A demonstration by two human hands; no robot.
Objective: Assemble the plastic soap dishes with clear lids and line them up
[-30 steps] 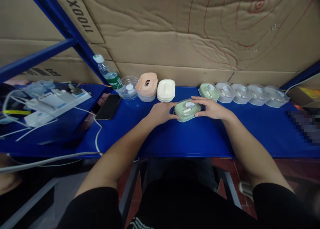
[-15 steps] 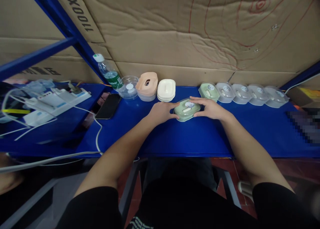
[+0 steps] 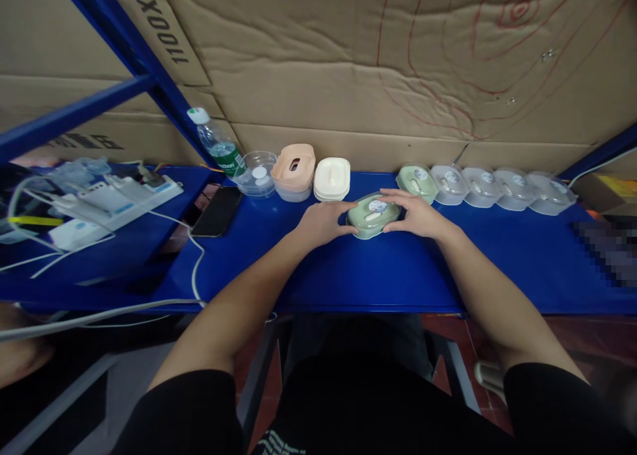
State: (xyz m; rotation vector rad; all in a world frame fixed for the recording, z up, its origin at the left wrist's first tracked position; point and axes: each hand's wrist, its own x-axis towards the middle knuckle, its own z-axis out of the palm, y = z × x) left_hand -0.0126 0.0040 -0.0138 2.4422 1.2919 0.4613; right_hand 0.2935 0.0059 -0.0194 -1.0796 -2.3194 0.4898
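A green oval container [image 3: 373,217] with a clear lid and a round sticker sits between my hands over the blue table [image 3: 368,276]. My left hand [image 3: 328,221] grips its left end, thumb at the front and fingers at the back. On its right side my right hand [image 3: 411,215] holds it the same way. Behind my right hand stands another green container [image 3: 417,183], first in a row with several grey lidded containers [image 3: 482,186]. Cream lids or trays [image 3: 332,178] are stacked behind my left hand.
Left of the cream stack are a peach piece on a clear container [image 3: 294,171], a clear round bowl [image 3: 259,174], a bottle [image 3: 223,151] and a phone [image 3: 217,211]. A power strip [image 3: 114,206] with cables lies far left. Cardboard [image 3: 318,97] stands behind.
The green container has shifted very slightly away from me, with both hands still around it. Nothing else on the table has visibly moved.
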